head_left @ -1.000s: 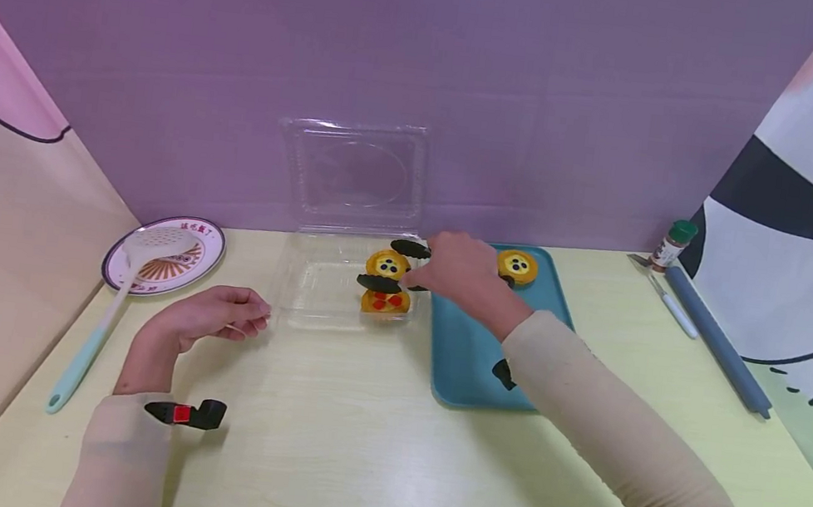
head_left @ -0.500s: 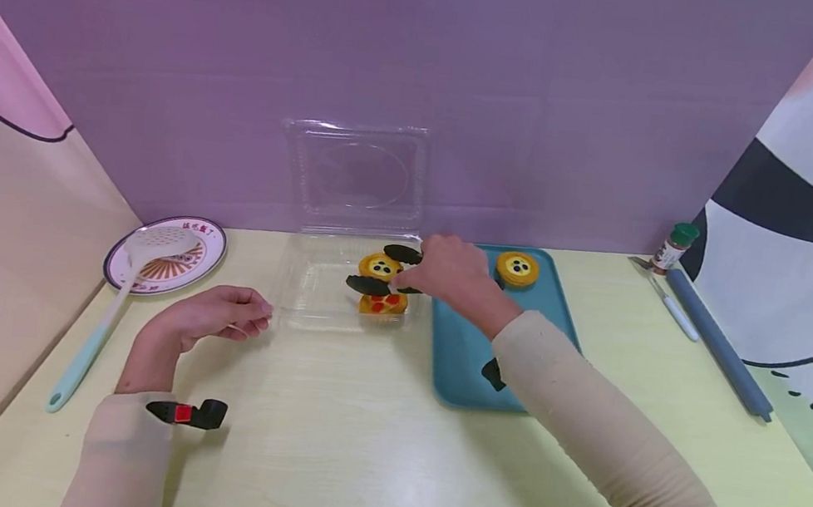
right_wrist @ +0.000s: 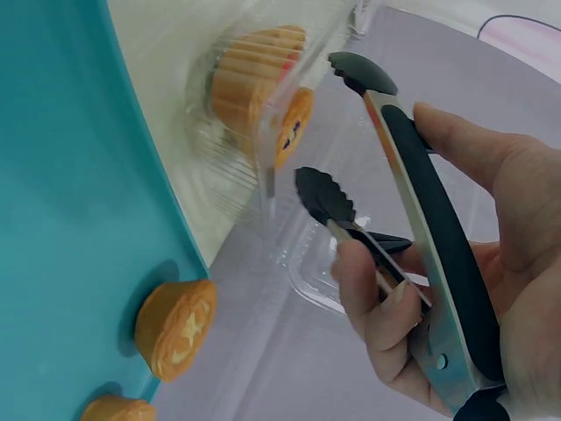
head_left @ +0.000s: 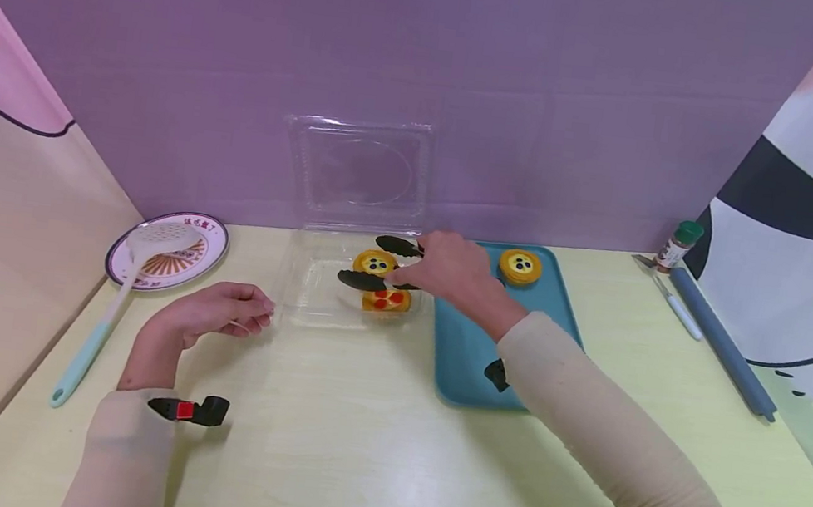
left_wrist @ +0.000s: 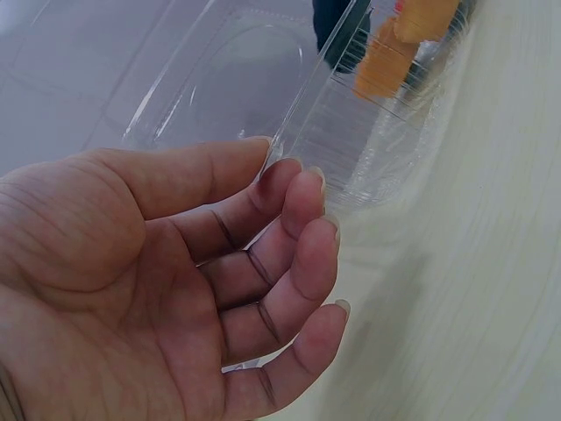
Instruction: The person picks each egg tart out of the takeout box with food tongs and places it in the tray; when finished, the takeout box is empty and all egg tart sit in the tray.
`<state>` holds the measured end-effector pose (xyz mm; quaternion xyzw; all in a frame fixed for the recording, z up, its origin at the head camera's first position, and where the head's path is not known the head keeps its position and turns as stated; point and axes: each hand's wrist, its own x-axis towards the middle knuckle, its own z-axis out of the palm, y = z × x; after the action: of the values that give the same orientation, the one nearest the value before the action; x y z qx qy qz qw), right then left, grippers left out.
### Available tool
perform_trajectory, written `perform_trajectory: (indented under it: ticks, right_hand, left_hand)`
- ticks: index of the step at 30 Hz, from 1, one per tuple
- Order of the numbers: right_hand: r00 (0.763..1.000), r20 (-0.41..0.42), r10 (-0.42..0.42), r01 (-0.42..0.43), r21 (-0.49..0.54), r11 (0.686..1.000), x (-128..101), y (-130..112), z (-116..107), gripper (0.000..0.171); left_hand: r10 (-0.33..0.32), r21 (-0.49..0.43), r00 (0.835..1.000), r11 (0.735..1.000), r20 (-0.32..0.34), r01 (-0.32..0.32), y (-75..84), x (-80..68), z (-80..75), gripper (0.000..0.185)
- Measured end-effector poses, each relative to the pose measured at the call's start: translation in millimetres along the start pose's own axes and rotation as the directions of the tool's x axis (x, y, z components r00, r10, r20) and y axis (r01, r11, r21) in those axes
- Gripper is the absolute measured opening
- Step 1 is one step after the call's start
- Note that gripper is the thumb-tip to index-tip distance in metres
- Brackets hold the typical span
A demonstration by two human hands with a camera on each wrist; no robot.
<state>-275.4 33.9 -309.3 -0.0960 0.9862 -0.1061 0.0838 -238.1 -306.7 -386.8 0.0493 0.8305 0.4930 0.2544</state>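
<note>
My right hand [head_left: 450, 271] [right_wrist: 456, 263] grips black tongs [head_left: 366, 281] [right_wrist: 421, 202] over a clear clamshell box [head_left: 304, 292] [left_wrist: 368, 140]. In the head view a yellow tart with dark dots [head_left: 375, 263] shows between the tong tips. The right wrist view shows the tips apart with nothing clamped. A red-dotted tart [head_left: 388, 300] [right_wrist: 263, 96] sits in the box. Another tart [head_left: 520, 266] [right_wrist: 175, 329] stands on the teal tray [head_left: 470, 353] [right_wrist: 61, 175]. My left hand [head_left: 219, 314] [left_wrist: 219, 289] rests on the table, fingers loosely curled, fingertips at the box's front left corner.
The box's lid [head_left: 359, 173] stands open against the purple wall. A plate [head_left: 187, 262] with a slotted spatula [head_left: 106, 311] lies at the left. A spice jar [head_left: 677, 244], a white-handled tool [head_left: 675, 307] and a grey rod [head_left: 723, 344] lie at the right.
My right hand has carried the tongs slightly left, deeper over the box, and the dark-dotted tart has shifted left with them. The left hand has stayed put.
</note>
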Motion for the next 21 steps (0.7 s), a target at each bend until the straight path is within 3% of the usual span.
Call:
perform_trajectory:
  ticks: [4, 8, 21]
  right_hand:
    - [1.0, -0.011, 0.0, 0.0, -0.005, 1.0, -2, 2, -3, 0.063]
    - [1.0, -0.004, 0.017, -0.017, -0.008, 1.0, 0, 4, -2, 0.056]
    - [0.997, 0.045, 0.062, -0.064, 0.034, 0.997, 12, 4, 5, 0.057]
  left_hand:
    - [-0.005, 0.001, 1.0, 1.0, -0.001, 0.005, 1.2, -0.5, -1.0, 0.031]
    - [-0.005, 0.004, 1.0, 1.0, 0.005, 0.005, 1.8, -1.0, -0.7, 0.031]
    - [-0.007, -0.002, 1.0, 1.0, 0.002, 0.007, 2.5, -1.0, 0.5, 0.032]
